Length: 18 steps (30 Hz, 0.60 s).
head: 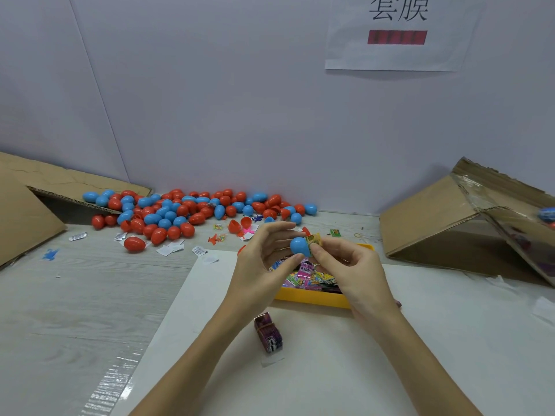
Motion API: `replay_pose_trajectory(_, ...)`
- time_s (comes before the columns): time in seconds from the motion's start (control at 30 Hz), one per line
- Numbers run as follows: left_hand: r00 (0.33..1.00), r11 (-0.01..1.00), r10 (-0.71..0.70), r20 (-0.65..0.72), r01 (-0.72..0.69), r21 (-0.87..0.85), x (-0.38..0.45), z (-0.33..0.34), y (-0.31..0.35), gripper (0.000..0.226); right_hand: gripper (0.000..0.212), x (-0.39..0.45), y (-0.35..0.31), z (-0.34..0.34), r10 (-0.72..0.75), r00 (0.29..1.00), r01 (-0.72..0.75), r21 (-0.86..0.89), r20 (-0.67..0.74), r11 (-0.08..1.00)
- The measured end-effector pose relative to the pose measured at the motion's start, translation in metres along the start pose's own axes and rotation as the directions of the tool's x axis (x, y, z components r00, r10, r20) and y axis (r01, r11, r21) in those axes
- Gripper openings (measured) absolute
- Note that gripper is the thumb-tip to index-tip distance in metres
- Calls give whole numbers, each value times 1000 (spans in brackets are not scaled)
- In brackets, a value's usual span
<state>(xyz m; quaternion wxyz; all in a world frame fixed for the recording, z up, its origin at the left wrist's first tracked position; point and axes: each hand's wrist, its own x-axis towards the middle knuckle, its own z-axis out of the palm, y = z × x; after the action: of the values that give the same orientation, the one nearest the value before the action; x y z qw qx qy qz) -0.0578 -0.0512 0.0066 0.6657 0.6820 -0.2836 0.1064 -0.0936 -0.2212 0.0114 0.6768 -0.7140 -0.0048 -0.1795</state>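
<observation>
Blue egg half (300, 246) sits between both hands, raised above a yellow tray (312, 298) of wrappers. The left hand (264, 265) pinches it between thumb and curled fingertips. The right hand (351, 265) pinches a yellow packet (313, 239) touching the egg half's right end. Red and blue eggs (180, 211) lie heaped at the back of the desk (90, 295).

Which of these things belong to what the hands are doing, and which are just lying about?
In hand: left hand holding the blue egg shell; right hand pinching the yellow packet at its opening; yellow tray of spare packets beneath.
Lying about: egg pile, left box, right box, banded bundle, wall sign.
</observation>
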Motion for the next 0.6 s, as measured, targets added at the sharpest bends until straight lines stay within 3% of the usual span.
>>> replay_pose_trajectory(0.23,1000,1000,14,24,-14,18,1,-1,-2,48,12,-2,-4,3,23,999,-22,35,-25,999)
replay_pose_trajectory(0.43,997,997,70,29,-70,9,-1,-1,-2,39,26,-4,-4,5,71,997,-71,27,8,997)
replay_pose_trajectory(0.6,997,997,80,13,-79,-11,-3,2,-4,40,40,-5,-8,6,206,976,-216,191,74,957)
